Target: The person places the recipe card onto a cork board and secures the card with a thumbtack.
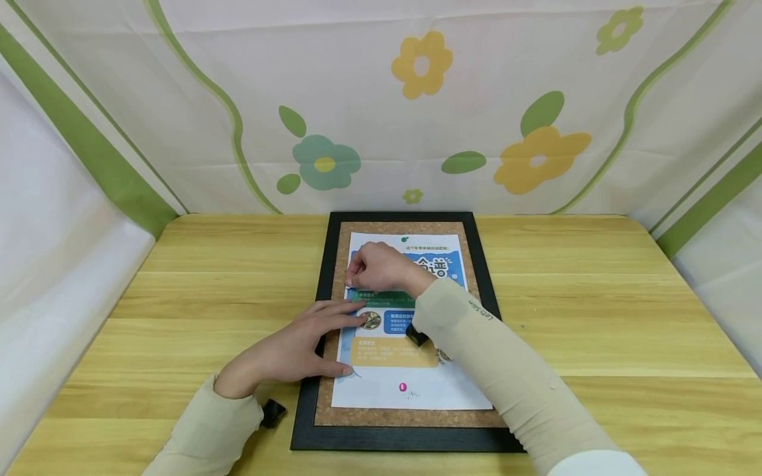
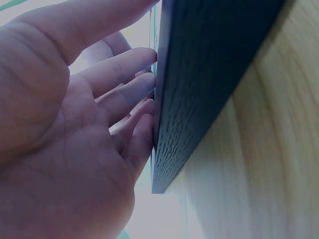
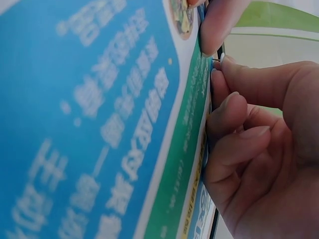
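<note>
A printed poster (image 1: 389,393) with blue, green and orange panels lies on a cork board (image 1: 357,418) in a black frame (image 1: 381,437). At the poster's left edge, my right hand (image 1: 383,268) pinches a small pushpin (image 3: 218,59); its white head and thin metal point show between thumb and finger in the right wrist view. Just below it, my left hand (image 1: 300,340) rests with spread fingers on the poster's left side, reaching over the frame's left rail. My right forearm hides part of the poster's right side.
The board lies on a wooden table (image 1: 595,297), close to a flower-printed cloth (image 1: 381,132) at the back. A green round spot (image 1: 405,239) shows near the poster's top and a pink one (image 1: 403,387) near its bottom. Black wrist devices sit under both sleeves.
</note>
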`<state>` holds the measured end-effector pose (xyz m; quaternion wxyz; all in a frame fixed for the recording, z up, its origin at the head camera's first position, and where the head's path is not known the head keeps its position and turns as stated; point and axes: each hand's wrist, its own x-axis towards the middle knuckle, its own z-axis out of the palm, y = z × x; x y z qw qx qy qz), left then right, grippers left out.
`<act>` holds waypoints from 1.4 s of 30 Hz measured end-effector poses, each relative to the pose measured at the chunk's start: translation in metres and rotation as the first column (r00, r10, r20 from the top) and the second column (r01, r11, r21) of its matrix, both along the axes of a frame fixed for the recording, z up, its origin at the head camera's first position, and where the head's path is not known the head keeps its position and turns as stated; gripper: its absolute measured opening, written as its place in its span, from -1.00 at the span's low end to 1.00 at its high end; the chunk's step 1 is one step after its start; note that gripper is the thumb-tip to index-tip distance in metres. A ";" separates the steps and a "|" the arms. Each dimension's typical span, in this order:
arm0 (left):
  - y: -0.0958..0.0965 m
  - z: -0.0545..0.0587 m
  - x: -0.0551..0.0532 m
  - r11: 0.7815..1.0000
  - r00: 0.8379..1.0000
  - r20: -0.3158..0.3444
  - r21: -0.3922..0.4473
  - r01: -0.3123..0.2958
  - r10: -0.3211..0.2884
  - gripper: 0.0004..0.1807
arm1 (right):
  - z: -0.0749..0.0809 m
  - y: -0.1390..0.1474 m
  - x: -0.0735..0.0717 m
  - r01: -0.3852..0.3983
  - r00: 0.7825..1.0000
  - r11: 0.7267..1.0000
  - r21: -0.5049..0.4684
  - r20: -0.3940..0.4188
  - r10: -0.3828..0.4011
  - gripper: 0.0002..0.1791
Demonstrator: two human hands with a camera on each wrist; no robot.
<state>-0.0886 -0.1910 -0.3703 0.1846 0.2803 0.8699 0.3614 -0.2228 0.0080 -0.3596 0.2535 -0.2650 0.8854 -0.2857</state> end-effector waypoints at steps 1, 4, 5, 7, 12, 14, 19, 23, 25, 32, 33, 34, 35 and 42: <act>0.000 0.000 0.000 1.000 1.000 -0.001 -0.001 0.000 0.000 -0.21 | 0.001 0.000 0.000 -0.001 1.000 1.000 0.002 -0.002 0.001 -0.84; -0.001 0.002 -0.001 1.000 1.000 -0.002 -0.002 -0.002 0.002 -0.21 | 0.003 -0.001 -0.002 -0.004 1.000 1.000 0.006 -0.011 0.004 -0.84; -0.001 0.002 -0.001 1.000 1.000 -0.004 -0.003 -0.002 0.002 -0.21 | 0.003 -0.002 -0.002 -0.005 1.000 1.000 0.006 -0.013 0.006 -0.84; -0.001 0.003 -0.002 1.000 1.000 -0.007 -0.003 -0.002 0.002 -0.21 | 0.005 -0.002 -0.003 -0.008 1.000 1.000 0.007 -0.015 0.008 -0.84; -0.002 0.006 -0.003 1.000 1.000 -0.016 -0.007 -0.005 0.005 -0.21 | 0.008 -0.004 -0.004 -0.010 1.000 1.000 0.013 -0.021 0.011 -0.84; -0.002 0.007 -0.003 1.000 1.000 -0.018 -0.009 -0.007 0.007 -0.21 | 0.010 -0.004 -0.004 -0.011 1.000 1.000 0.014 -0.023 0.012 -0.85; -0.002 0.008 -0.003 1.000 1.000 -0.014 -0.009 -0.006 0.006 -0.21 | 0.010 -0.005 -0.005 -0.006 1.000 1.000 0.010 -0.021 0.006 -0.85; -0.003 0.009 -0.003 1.000 1.000 -0.012 -0.009 -0.008 0.008 -0.22 | 0.009 -0.005 -0.005 -0.004 1.000 1.000 0.005 -0.011 0.004 -0.86; -0.003 0.009 -0.002 1.000 1.000 -0.013 -0.012 -0.009 0.009 -0.22 | 0.009 -0.006 -0.006 -0.007 1.000 1.000 0.004 -0.009 0.007 -0.86; -0.002 0.006 0.001 1.000 1.000 0.008 -0.002 -0.015 0.015 -0.22 | 0.005 -0.005 -0.003 -0.010 1.000 1.000 0.000 0.004 0.010 -0.86; -0.001 0.006 0.002 1.000 1.000 0.016 0.000 -0.014 0.014 -0.22 | 0.004 -0.005 -0.002 -0.010 1.000 1.000 -0.001 0.014 0.010 -0.86; -0.001 0.005 0.004 1.000 1.000 0.017 0.002 -0.009 0.009 -0.22 | 0.003 -0.004 -0.001 -0.011 1.000 1.000 0.000 0.021 0.011 -0.86; 0.000 0.005 0.005 1.000 1.000 0.020 0.005 -0.004 0.004 -0.22 | 0.002 -0.003 0.000 -0.012 1.000 1.000 0.001 0.027 0.012 -0.86; 0.002 0.007 0.006 1.000 1.000 0.024 0.007 0.000 0.000 -0.23 | -0.002 0.000 0.000 -0.011 1.000 1.000 0.000 0.011 0.011 -0.86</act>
